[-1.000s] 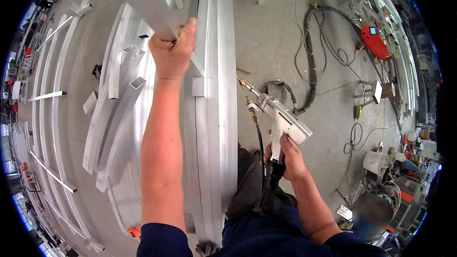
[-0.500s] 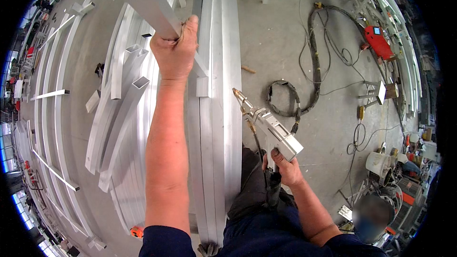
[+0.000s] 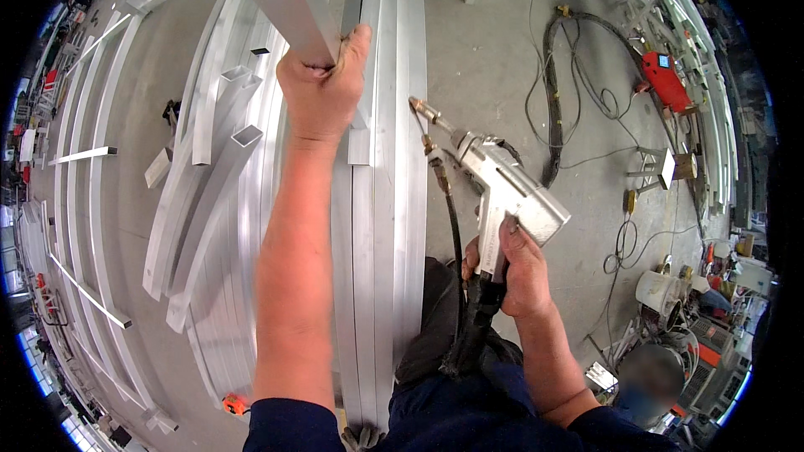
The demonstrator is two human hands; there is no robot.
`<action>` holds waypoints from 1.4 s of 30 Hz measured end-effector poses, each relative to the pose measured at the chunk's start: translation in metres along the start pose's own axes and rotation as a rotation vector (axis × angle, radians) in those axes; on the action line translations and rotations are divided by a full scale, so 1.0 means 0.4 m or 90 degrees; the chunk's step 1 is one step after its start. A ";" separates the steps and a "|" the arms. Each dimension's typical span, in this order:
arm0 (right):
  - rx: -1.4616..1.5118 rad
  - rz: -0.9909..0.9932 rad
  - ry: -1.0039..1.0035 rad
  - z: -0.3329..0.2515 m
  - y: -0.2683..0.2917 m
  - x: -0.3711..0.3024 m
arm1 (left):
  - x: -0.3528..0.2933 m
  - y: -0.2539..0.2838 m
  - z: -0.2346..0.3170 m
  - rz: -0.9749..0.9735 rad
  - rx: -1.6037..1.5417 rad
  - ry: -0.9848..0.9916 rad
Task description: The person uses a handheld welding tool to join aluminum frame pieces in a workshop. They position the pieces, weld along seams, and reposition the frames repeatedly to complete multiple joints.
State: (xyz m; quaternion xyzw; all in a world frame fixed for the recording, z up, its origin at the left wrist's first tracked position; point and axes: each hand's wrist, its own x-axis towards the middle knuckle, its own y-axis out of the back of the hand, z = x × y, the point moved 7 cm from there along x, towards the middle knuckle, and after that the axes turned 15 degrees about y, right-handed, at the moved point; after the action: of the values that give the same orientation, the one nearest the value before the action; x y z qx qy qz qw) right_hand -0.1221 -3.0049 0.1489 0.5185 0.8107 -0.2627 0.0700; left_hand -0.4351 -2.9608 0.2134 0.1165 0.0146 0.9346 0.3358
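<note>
My left hand [image 3: 320, 99] is closed around a silvery rectangular metal tube [image 3: 283, 2], which rises toward the far left. Beneath it run long metal profiles [image 3: 387, 209], side by side away from me. A short metal end [image 3: 361, 153] sits across them just below my left hand. In my right hand [image 3: 526, 272] is the grip of a silver welding gun [image 3: 512, 194] with a brass-coloured nozzle and a black hose. The nozzle points up and left, over the right edge of the profiles and apart from the tube. My right fingers are partly hidden behind the grip.
Several loose square tubes [image 3: 219, 192] lie to the left, with a metal frame [image 3: 99, 159] on the floor beyond. At the right are a thick black cable [image 3: 548, 75], a red device [image 3: 666, 82], a small stool [image 3: 662, 166] and a white bucket [image 3: 657, 291].
The welding gun has risen, with its nozzle moving farther away from me. My left hand has shifted slightly right with the tube.
</note>
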 end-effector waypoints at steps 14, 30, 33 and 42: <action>0.000 0.026 -0.025 0.086 0.055 -0.005 | 0.042 -0.007 -0.028 -0.037 -0.046 0.027; -0.085 0.013 -0.008 0.086 0.042 -0.010 | 0.026 -0.001 -0.015 0.062 -0.012 -0.003; -0.046 0.015 -0.022 0.092 0.050 -0.012 | 0.036 -0.003 -0.015 0.039 -0.004 0.000; -0.113 -0.021 0.021 0.073 0.019 -0.004 | 0.041 -0.003 -0.037 -0.003 -0.060 0.013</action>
State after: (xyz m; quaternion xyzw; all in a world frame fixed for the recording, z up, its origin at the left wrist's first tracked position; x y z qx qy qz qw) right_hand -0.1193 -3.0181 0.1219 0.5011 0.8403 -0.1822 0.0979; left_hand -0.4499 -2.9488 0.2022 0.0909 -0.0259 0.9345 0.3430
